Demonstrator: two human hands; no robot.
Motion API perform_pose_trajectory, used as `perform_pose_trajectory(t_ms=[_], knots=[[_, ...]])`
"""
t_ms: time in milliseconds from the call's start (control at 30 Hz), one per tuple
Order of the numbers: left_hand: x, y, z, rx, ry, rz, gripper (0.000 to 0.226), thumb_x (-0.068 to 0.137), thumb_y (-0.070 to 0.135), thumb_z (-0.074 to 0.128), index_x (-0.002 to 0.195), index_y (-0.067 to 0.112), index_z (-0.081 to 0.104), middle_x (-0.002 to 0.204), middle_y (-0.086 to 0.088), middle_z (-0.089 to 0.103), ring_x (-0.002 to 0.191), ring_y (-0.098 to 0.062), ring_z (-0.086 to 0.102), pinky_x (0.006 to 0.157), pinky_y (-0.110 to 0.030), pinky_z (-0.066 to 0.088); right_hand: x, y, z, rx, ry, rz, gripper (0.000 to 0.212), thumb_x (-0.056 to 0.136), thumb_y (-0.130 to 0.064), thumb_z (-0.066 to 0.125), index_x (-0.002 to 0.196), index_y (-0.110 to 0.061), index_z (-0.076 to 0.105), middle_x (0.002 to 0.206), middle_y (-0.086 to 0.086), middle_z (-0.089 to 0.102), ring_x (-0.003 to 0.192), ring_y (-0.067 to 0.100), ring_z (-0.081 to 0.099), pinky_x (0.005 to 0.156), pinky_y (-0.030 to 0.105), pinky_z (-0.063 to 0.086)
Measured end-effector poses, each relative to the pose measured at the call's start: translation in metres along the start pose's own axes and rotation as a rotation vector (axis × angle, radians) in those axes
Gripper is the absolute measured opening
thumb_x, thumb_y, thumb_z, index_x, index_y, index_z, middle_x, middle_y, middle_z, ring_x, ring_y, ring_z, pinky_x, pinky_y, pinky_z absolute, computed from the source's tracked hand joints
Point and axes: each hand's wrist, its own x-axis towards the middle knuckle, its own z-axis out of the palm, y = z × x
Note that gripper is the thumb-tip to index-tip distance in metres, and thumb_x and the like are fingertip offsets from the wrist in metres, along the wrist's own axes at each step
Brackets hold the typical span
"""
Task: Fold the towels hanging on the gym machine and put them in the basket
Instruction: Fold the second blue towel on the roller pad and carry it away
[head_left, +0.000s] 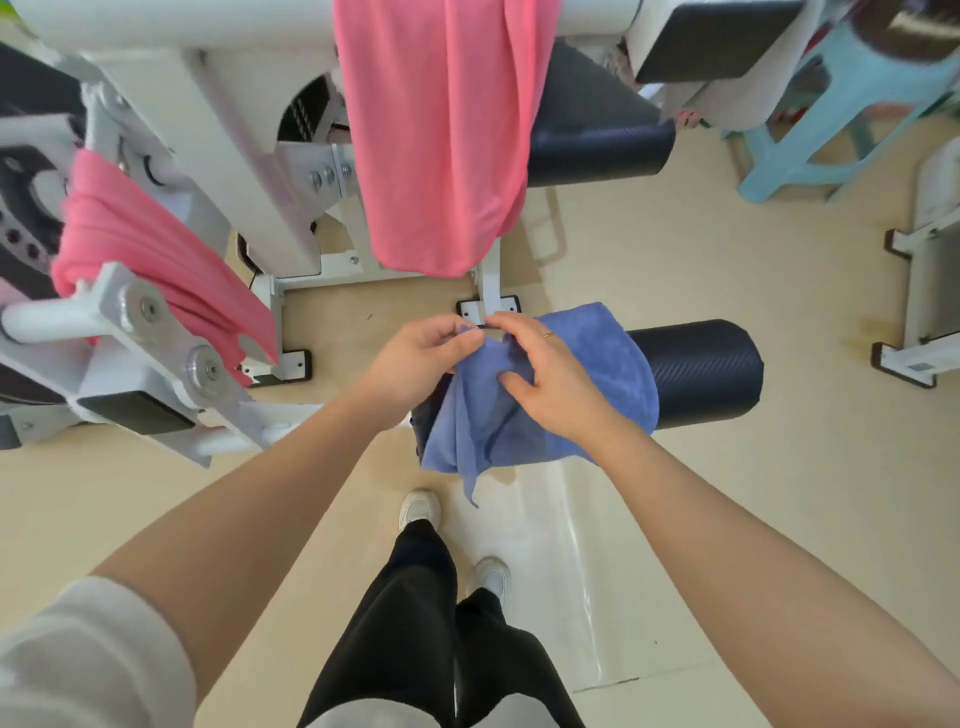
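**Both hands on the blue towel at the foam roller**

The left hand (415, 353) has its fingers curled in, pinching an upper edge of the blue towel (587, 374) between thumb and fingertips. The right hand (550, 374) meets it at the same edge, fingertips bent down onto the cloth and thumb pressed into a fold lower down; a thin gold ring sits on one finger. The two hands nearly touch at the fingertips.

The blue towel is soft, short-piled terry, bunched and creased under the hands, with one pointed corner hanging down towards the floor. It lies draped over a black foam roller (696, 371), a cylinder with a fine woven-look skin, whose bare right end sticks out past the cloth.

Three towels show in all: one blue, two pink. The large pink towel (441, 135) is smooth, thin fabric hanging in a long flat sheet from the white bar at the top. The second pink towel (156, 249) is gathered into ribbed folds over a white arm of the gym machine (234, 156) at left. The machine is glossy white painted steel with bolts, round pivots and black rubber feet. A second black roller (597, 150) lies behind the large pink towel.

A turquoise plastic stool (831, 130) stands at upper right on the beige floor. Below are two bare forearms, black trousers and two white shoes.
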Motion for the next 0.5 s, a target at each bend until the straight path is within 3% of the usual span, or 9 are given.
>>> perform_pose_trajectory(t_ms=[100, 200, 267, 333, 433, 500], knots=[[-0.008, 0.017, -0.006, -0.024, -0.059, 0.012, 0.024, 0.094, 0.011, 0.05, 0.071, 0.014, 0.056, 0.056, 0.014, 0.059, 0.056, 0.001, 0.051, 0.059, -0.009, 0.042, 0.001, -0.014, -0.011, -0.133, 0.048, -0.035, 0.018, 0.08, -0.022, 0.056, 0.093, -0.011, 0.061, 0.087, 0.004, 0.065, 0.087, 0.024, 0.055, 0.086, 0.042, 0.044], [-0.014, 0.032, -0.015, -0.055, -0.091, 0.015, 0.029, 0.095, 0.014, 0.05, 0.066, 0.014, 0.051, 0.054, 0.011, 0.052, 0.052, -0.003, 0.045, 0.054, -0.015, 0.038, -0.004, -0.015, -0.029, -0.189, 0.074, 0.0, 0.025, 0.077, -0.033, 0.068, 0.067, -0.017, 0.051, 0.058, -0.008, 0.051, 0.062, 0.01, 0.045, 0.081, 0.033, 0.037], [-0.017, 0.041, -0.022, -0.092, -0.102, 0.006, 0.027, 0.093, 0.024, 0.052, 0.068, 0.015, 0.051, 0.064, -0.002, 0.048, 0.059, -0.014, 0.04, 0.056, -0.026, 0.032, -0.008, -0.012, -0.045, -0.255, 0.029, 0.06, 0.039, 0.075, -0.04, 0.072, 0.058, -0.025, 0.041, 0.05, -0.012, 0.039, 0.054, 0.005, 0.039, 0.091, 0.033, 0.032], [-0.018, 0.052, -0.028, -0.163, -0.076, -0.006, 0.026, 0.095, 0.027, 0.049, 0.072, 0.014, 0.053, 0.072, -0.008, 0.048, 0.063, -0.019, 0.041, 0.057, -0.029, 0.031, -0.013, -0.009, -0.059, -0.32, -0.065, 0.144, 0.043, 0.076, -0.045, 0.07, 0.054, -0.027, 0.037, 0.048, -0.01, 0.035, 0.053, 0.004, 0.04, 0.103, 0.038, 0.023], [-0.017, 0.069, -0.033, -0.3, -0.017, 0.005, 0.029, 0.097, 0.028, 0.044, 0.075, 0.013, 0.054, 0.072, -0.005, 0.058, 0.065, -0.016, 0.055, 0.061, -0.025, 0.046, -0.02, -0.004, -0.068, -0.327, -0.136, 0.226, 0.042, 0.077, -0.048, 0.066, 0.055, -0.023, 0.041, 0.053, -0.008, 0.038, 0.06, 0.005, 0.044, 0.111, 0.043, 0.011], [-0.012, 0.078, -0.039, -0.41, 0.036, -0.012, 0.028, 0.097, 0.032, 0.044, 0.08, 0.014, 0.057, 0.074, -0.001, 0.064, 0.07, -0.014, 0.063, 0.067, -0.024, 0.053, -0.022, -0.005, -0.073, -0.327, -0.136, 0.248, 0.039, 0.079, -0.047, 0.063, 0.057, -0.024, 0.041, 0.055, -0.008, 0.039, 0.061, 0.006, 0.044, 0.11, 0.043, 0.013]])
